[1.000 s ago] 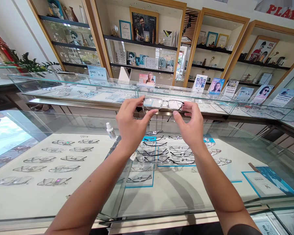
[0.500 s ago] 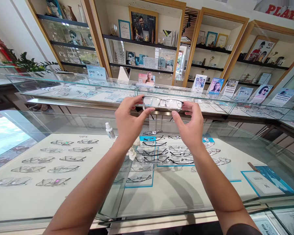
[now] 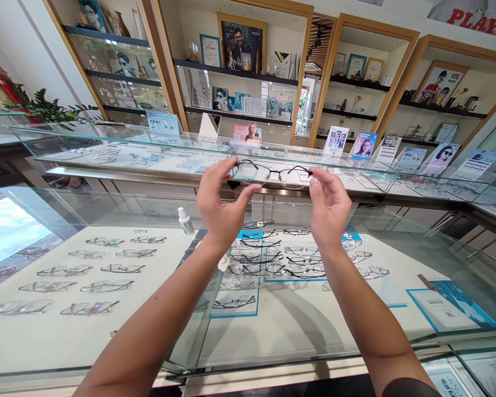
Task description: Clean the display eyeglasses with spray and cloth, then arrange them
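Observation:
A pair of dark half-rimmed glasses (image 3: pixel 274 174) is held up in the air over the counter, level across the centre of the view. My left hand (image 3: pixel 221 201) pinches its left end with the fingertips, the thumb stretched below the left lens. At the right end, my right hand (image 3: pixel 330 207) grips the frame between thumb and forefinger. The temples are turned up behind the lenses. Below the hands, several rows of glasses (image 3: pixel 264 269) lie in the glass case.
A white spray bottle (image 3: pixel 186 221) stands on the glass counter (image 3: pixel 107 212), left of my left forearm. More glasses (image 3: pixel 65 270) lie in the left case. Beyond run another glass case (image 3: pixel 161 160), with upright cards (image 3: pixel 335 141), and wall shelves (image 3: pixel 235 71).
The glasses have tipped so their temples show at the top. My right hand has shifted slightly right, its thumb up from below the lens to the frame's end. My left thumb has moved slightly too.

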`<state>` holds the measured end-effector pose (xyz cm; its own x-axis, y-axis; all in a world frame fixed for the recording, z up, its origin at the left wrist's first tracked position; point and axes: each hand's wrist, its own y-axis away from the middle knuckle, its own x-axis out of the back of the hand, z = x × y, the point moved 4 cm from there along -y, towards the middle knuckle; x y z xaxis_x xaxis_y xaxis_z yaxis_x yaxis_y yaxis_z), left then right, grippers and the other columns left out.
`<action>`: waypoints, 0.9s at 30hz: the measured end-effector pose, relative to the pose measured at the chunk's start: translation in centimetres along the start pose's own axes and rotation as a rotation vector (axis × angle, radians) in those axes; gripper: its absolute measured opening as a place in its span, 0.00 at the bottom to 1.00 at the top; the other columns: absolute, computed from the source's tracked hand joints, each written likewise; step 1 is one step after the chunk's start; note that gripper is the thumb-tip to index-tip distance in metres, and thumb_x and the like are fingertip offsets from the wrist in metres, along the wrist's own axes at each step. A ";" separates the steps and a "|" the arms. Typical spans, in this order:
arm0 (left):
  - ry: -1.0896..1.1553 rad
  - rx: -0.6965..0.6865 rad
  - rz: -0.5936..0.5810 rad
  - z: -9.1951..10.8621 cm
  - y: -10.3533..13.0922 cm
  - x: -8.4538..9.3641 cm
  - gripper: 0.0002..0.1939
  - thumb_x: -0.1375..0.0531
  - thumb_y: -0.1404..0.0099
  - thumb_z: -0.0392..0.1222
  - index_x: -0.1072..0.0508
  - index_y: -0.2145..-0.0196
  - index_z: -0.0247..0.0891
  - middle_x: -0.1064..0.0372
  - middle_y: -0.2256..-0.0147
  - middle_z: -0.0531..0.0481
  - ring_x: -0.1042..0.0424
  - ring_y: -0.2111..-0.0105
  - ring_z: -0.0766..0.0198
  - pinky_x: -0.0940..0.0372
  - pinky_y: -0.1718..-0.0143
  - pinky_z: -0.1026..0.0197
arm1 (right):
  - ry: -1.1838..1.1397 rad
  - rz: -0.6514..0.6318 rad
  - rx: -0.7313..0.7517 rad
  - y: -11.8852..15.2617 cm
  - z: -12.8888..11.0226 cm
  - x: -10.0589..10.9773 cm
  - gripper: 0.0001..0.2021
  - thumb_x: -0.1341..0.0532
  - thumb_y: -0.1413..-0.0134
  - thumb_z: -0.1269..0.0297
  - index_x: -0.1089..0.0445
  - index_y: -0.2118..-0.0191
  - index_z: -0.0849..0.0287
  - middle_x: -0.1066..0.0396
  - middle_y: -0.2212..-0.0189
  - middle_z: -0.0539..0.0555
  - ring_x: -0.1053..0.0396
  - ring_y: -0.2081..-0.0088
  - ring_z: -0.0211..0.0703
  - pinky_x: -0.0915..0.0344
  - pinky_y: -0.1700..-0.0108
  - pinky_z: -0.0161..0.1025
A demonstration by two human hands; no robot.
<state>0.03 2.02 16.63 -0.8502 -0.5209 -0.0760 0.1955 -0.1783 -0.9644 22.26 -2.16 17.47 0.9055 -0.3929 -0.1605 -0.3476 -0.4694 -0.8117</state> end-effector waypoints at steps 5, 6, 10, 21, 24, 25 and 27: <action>0.090 0.040 -0.043 -0.1 0.2 -0.5 0.28 0.28 0.32 0.54 0.25 0.38 0.49 0.23 0.42 0.45 0.23 0.42 0.51 0.25 0.44 0.47 | -0.008 0.058 -0.032 -0.2 0.0 0.4 0.08 0.34 0.32 0.55 0.23 0.54 0.51 0.20 0.53 0.56 0.22 0.46 0.49 0.25 0.40 0.52; 0.100 0.050 -0.054 -0.1 0.3 -0.6 0.27 0.28 0.32 0.53 0.25 0.38 0.49 0.23 0.42 0.45 0.23 0.42 0.51 0.25 0.43 0.47 | -0.016 0.062 -0.036 -0.2 0.1 0.5 0.08 0.34 0.33 0.55 0.22 0.54 0.51 0.21 0.54 0.55 0.22 0.47 0.49 0.25 0.41 0.52; 0.149 0.099 -0.088 -0.2 0.3 -0.7 0.28 0.29 0.32 0.53 0.25 0.37 0.49 0.23 0.40 0.45 0.22 0.42 0.51 0.25 0.42 0.47 | -0.041 0.066 -0.058 -0.3 0.2 0.7 0.08 0.32 0.34 0.54 0.22 0.56 0.51 0.21 0.55 0.54 0.23 0.50 0.48 0.25 0.44 0.50; 0.240 0.151 -0.156 -0.1 0.5 -1.0 0.29 0.28 0.32 0.52 0.26 0.36 0.49 0.24 0.39 0.45 0.22 0.41 0.52 0.26 0.40 0.47 | -0.165 0.019 -0.169 -0.4 -0.2 0.5 0.10 0.31 0.36 0.51 0.23 0.58 0.51 0.20 0.57 0.52 0.20 0.54 0.46 0.25 0.48 0.48; 0.263 0.160 -0.156 -0.1 0.5 -1.1 0.29 0.28 0.33 0.51 0.25 0.36 0.48 0.23 0.39 0.44 0.21 0.42 0.52 0.26 0.39 0.47 | -0.228 -0.007 -0.208 -0.4 0.2 0.4 0.10 0.30 0.37 0.51 0.23 0.58 0.51 0.21 0.57 0.51 0.19 0.55 0.45 0.26 0.49 0.46; 0.269 0.161 -0.156 -0.1 0.5 -1.1 0.29 0.28 0.33 0.51 0.25 0.36 0.48 0.23 0.39 0.44 0.21 0.42 0.52 0.26 0.39 0.47 | -0.240 -0.013 -0.223 -0.4 0.3 0.4 0.11 0.30 0.37 0.51 0.23 0.58 0.50 0.21 0.57 0.51 0.19 0.55 0.45 0.26 0.50 0.46; 0.280 0.162 -0.158 -0.1 0.6 -1.2 0.29 0.28 0.33 0.51 0.25 0.37 0.47 0.23 0.40 0.44 0.21 0.42 0.52 0.26 0.39 0.46 | -0.248 -0.026 -0.253 -0.4 0.5 0.4 0.11 0.31 0.37 0.50 0.24 0.57 0.50 0.22 0.56 0.51 0.19 0.55 0.45 0.27 0.51 0.45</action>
<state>1.11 2.60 16.16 -0.9726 -0.2317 -0.0170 0.1067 -0.3806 -0.9185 22.88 -1.74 17.44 0.9357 -0.1887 -0.2979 -0.3445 -0.6700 -0.6576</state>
